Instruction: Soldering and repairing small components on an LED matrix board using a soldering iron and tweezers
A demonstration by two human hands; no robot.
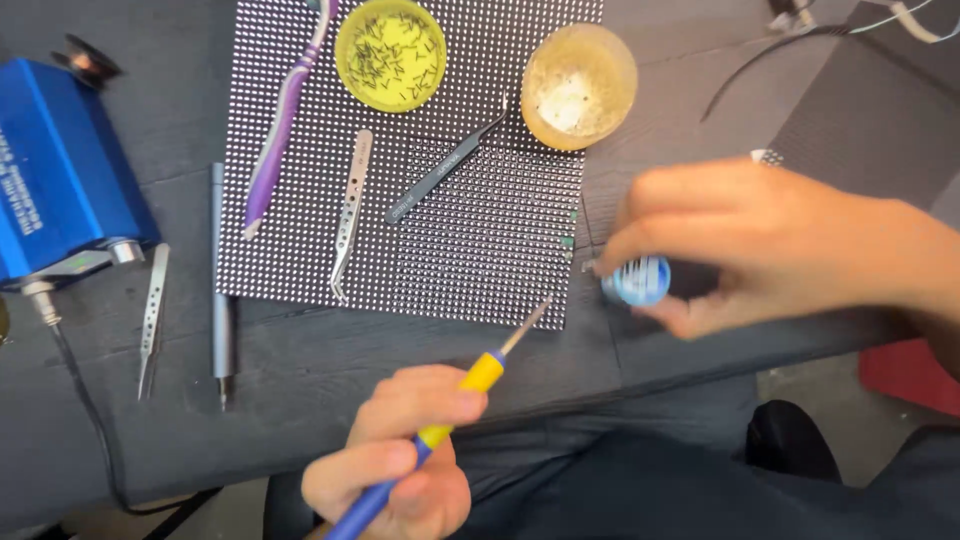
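My left hand (pixel 395 465) is low in the middle and grips a soldering iron (pixel 478 378) with a blue and yellow handle. The iron's thin metal tip points up to the right, just touching the lower edge of a small black LED panel (pixel 490 230). My right hand (pixel 770 245) comes in from the right and pinches a small blue and white round object (pixel 637 281), blurred, just off that panel's right edge. The small panel lies on a larger dotted LED panel (pixel 290 260).
On the panels lie a purple toothbrush (pixel 280 125), silver tweezers (pixel 350 215), black tweezers (pixel 445 170), a yellow dish of tiny parts (pixel 390 52) and an amber cup (pixel 578 85). A blue soldering station (pixel 55 170), further tweezers (pixel 152 320) and a grey pen-shaped tool (pixel 220 290) are at left.
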